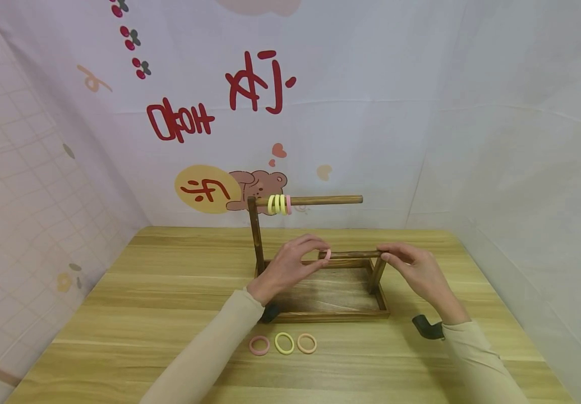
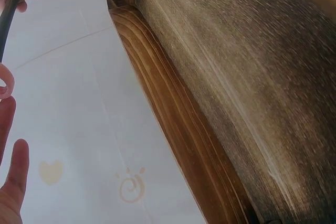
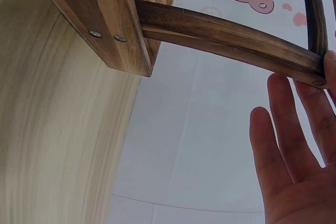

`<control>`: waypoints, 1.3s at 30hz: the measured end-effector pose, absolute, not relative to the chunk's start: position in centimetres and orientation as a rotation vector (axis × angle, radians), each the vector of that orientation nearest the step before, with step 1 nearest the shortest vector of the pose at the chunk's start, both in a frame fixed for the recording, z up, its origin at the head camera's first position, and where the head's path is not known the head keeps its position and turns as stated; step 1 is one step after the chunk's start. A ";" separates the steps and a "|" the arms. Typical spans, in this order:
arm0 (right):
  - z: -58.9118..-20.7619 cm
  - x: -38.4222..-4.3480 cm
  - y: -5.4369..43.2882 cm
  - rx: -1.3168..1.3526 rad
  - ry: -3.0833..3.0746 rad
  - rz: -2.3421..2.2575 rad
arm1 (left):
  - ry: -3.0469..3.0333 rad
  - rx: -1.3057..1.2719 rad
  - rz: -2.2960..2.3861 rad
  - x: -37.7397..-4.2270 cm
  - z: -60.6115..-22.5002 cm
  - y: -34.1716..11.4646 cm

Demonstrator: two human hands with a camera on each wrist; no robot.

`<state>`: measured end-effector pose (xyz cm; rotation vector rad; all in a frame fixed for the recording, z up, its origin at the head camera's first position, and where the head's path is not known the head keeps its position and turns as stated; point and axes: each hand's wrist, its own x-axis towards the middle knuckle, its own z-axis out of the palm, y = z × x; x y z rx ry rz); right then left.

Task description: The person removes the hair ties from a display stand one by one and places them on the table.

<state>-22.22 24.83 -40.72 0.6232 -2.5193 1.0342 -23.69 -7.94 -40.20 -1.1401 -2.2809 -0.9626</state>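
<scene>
My left hand (image 1: 293, 264) pinches a small pink ring (image 1: 328, 254) between thumb and fingers at the free left end of the lower wooden rod (image 1: 353, 255). That ring (image 2: 6, 81) shows at the edge of the left wrist view, right by the rod's end. With thumb and fingertips, my right hand (image 1: 416, 272) holds the wooden rack where this rod meets the short right post (image 1: 378, 275). In the right wrist view the other fingers (image 3: 286, 124) extend below that corner. Several yellow rings (image 1: 277, 205) and a pink ring (image 1: 289, 205) hang on the upper rod (image 1: 328, 200).
A pink ring (image 1: 259, 345), a yellow ring (image 1: 284, 343) and an orange ring (image 1: 307, 343) lie on the wood-grain table (image 1: 169, 280) before the rack's tray base (image 1: 331, 317). The tall left post (image 1: 256, 235) bears the upper rod. A printed white cloth (image 1: 361, 112) hangs behind.
</scene>
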 end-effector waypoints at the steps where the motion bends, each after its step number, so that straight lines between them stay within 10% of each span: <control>1: -40.7 -22.2 24.8 0.622 -2.519 1.037 | -2.285 -1.138 -0.967 -23.7 -40.2 -8.0; 39: -40.7 -22.2 24.8 0.626 -2.514 1.034 | -2.168 -1.211 -0.962 -22.0 -40.2 -9.3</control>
